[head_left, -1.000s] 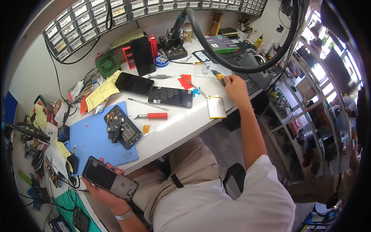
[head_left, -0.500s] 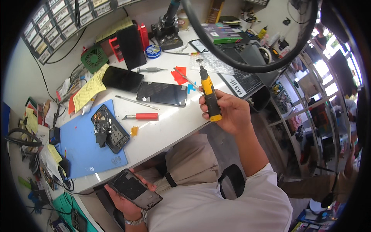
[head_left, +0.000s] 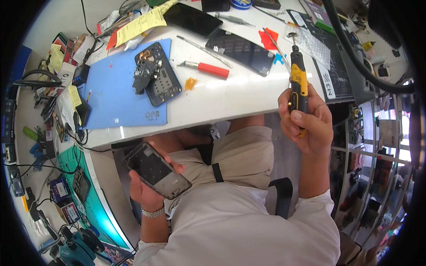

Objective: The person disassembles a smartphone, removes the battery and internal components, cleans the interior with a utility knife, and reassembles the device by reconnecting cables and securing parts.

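Below the table's front edge, my left hand (head_left: 148,193) grips a dark phone frame (head_left: 157,170) by its sides, its black and grey inner face turned up. My right hand (head_left: 315,117), at the table's right front edge, is closed around a yellow-and-black rotary tool (head_left: 299,80) with a small round disc at its tip. The tool points away from me, apart from the phone frame. Beside it, a thin metal rod (head_left: 277,46) runs toward my right fingers; whether they touch it I cannot tell.
On a blue mat (head_left: 111,97) lies an opened phone body (head_left: 163,84) with loose parts. Nearby are a red-handled knife (head_left: 213,70), a metal pick (head_left: 202,49), a phone screen (head_left: 242,52) and a black phone (head_left: 193,20). A black cable or hose (head_left: 350,53) arcs at upper right.
The view has tilted down, so the table sits higher in it. My right thumb now lies on the rotary tool's lower body. My left hand keeps its hold on the phone frame.
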Demonstrator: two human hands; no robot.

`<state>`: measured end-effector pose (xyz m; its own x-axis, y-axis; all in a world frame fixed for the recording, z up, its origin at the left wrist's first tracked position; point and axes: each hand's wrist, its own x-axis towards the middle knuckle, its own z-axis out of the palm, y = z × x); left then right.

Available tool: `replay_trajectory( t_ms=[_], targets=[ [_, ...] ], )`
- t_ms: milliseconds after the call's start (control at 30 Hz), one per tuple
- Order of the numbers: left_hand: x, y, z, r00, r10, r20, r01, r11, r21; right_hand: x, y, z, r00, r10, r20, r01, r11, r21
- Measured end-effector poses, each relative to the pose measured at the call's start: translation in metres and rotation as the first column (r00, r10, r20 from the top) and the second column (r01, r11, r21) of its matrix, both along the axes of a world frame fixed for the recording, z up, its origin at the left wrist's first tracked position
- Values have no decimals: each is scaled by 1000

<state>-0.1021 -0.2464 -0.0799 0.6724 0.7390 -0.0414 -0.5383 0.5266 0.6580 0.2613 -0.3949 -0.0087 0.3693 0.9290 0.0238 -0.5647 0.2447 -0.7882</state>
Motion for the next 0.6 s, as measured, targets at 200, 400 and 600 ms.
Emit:
replay_trajectory(
  t_ms=[200,400,600],
  targets=[
    [-2,-6,-31,942,38,-333,-71,994,-87,-68,-22,-35,991,-100,85,115,973,-202],
    [4,-21,-49,931,-40,-362,-20,987,-161,-129,-42,-86,947,156,-280,-213,958,-190],
    [4,-30,-74,954,-142,-263,89,975,-203,-151,-52,-102,956,198,-218,-240,952,-189]
  ],
)
